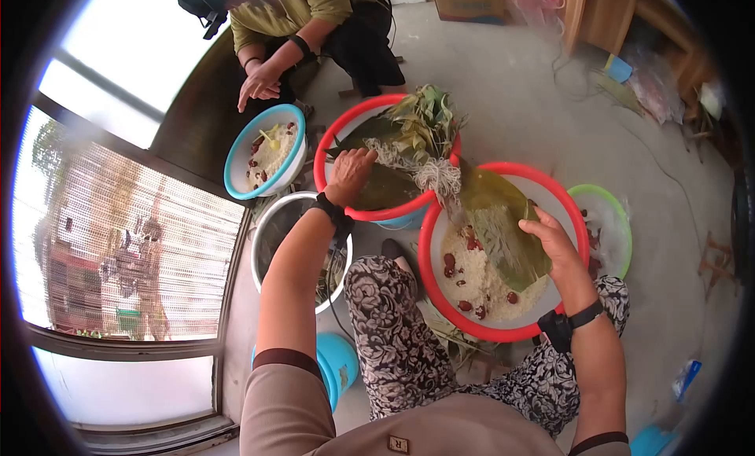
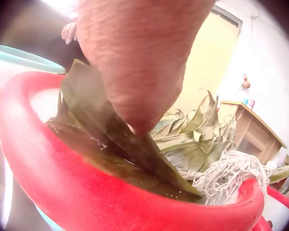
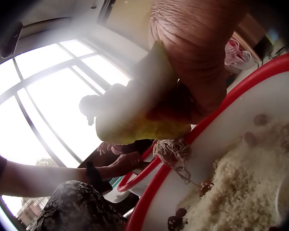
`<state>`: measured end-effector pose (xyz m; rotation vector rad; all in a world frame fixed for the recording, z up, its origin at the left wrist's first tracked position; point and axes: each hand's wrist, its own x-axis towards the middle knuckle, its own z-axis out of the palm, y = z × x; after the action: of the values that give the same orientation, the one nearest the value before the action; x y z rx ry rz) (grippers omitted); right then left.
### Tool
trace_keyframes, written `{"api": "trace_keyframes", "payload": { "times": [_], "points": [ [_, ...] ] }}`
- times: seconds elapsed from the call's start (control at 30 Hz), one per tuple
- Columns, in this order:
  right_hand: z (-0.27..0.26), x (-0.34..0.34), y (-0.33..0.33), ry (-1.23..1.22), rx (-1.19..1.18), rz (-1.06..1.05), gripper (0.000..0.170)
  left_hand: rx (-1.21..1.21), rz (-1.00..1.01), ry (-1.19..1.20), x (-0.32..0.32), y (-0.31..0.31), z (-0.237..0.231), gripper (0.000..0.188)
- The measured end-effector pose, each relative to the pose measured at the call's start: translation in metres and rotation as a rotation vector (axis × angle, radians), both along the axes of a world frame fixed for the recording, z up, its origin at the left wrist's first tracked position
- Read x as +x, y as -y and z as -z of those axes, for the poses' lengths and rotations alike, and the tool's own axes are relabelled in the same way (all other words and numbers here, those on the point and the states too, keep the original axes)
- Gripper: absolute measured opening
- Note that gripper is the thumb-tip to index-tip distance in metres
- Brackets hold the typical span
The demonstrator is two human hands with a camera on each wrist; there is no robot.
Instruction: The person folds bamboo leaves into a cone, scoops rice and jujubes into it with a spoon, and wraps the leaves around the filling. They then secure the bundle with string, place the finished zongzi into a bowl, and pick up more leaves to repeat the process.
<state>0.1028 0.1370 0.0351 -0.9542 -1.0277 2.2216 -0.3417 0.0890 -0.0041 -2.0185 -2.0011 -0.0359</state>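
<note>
My right hand [image 1: 560, 242] holds broad green leaves [image 1: 503, 212] by one edge, thumb on top, over a red-rimmed basin [image 1: 580, 212]. White rice [image 1: 481, 279] with dark red dates [image 1: 450, 261] lies in that basin, partly hidden by the leaves. To the left, my left hand [image 1: 351, 175] reaches into a second red-rimmed basin [image 1: 321, 167] and pinches a wet dark leaf [image 2: 106, 115], its edge raised in the left wrist view. The left fingertips are mostly hidden behind the hand. White string [image 1: 438, 178] hangs over this basin's rim beside drier leaves [image 1: 432, 118].
Another person [image 1: 291, 23] sits opposite, hands together above a blue-rimmed basin [image 1: 230, 161] of rice and dates. Near my left forearm stands a white-rimmed basin [image 1: 263, 224]. A green-rimmed basin [image 1: 625, 236] sits at the right, and a blue bucket [image 1: 338, 365] by my left leg.
</note>
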Motion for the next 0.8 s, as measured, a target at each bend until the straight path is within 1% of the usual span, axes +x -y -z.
{"api": "trace_keyframes", "payload": {
  "times": [0.07, 0.17, 0.2, 0.27, 0.33, 0.4, 0.5, 0.57, 0.63, 0.67, 0.7, 0.77, 0.8],
  "points": [
    [0.003, 0.003, 0.001, -0.024, -0.014, 0.005, 0.044, 0.013, 0.080, 0.046, 0.007, 0.005, -0.013, 0.005],
    [0.003, 0.005, 0.001, -0.003, 0.007, 0.014, 0.043, 0.012, 0.111, 0.022, 0.010, 0.007, -0.029, 0.004],
    [0.002, 0.007, 0.002, 0.004, 0.009, 0.023, 0.042, 0.014, 0.111, 0.018, 0.012, 0.009, -0.036, 0.004],
    [0.002, 0.010, 0.002, 0.007, 0.013, 0.031, 0.042, 0.020, 0.119, 0.047, 0.014, 0.014, -0.049, 0.010],
    [0.008, 0.015, 0.000, 0.017, 0.060, 0.011, 0.043, 0.022, 0.129, 0.044, 0.017, 0.019, -0.064, 0.009],
    [0.008, 0.019, -0.001, -0.011, 0.060, 0.004, 0.042, 0.045, 0.146, 0.038, 0.017, 0.021, -0.075, 0.005],
    [0.013, 0.023, 0.000, -0.062, 0.068, -0.010, 0.040, 0.050, 0.115, -0.019, 0.015, 0.028, -0.090, 0.005],
    [0.016, 0.026, 0.001, -0.089, 0.084, -0.014, 0.040, 0.088, 0.143, -0.047, 0.014, 0.031, -0.098, 0.005],
    [0.017, 0.028, 0.002, -0.078, 0.083, -0.001, 0.040, 0.099, 0.095, -0.051, 0.020, 0.036, -0.111, 0.006],
    [0.018, 0.029, 0.002, -0.085, 0.087, -0.002, 0.040, 0.158, 0.113, -0.059, 0.022, 0.039, -0.118, 0.008],
    [0.020, 0.031, 0.002, -0.083, 0.096, -0.001, 0.040, 0.160, 0.113, -0.064, 0.024, 0.041, -0.123, 0.008],
    [0.025, 0.034, 0.001, -0.088, 0.110, 0.001, 0.039, 0.172, 0.021, -0.123, 0.025, 0.043, -0.134, 0.007],
    [0.028, 0.036, 0.000, -0.101, 0.119, 0.001, 0.039, 0.135, -0.066, -0.179, 0.027, 0.045, -0.142, 0.003]
  ]
}}
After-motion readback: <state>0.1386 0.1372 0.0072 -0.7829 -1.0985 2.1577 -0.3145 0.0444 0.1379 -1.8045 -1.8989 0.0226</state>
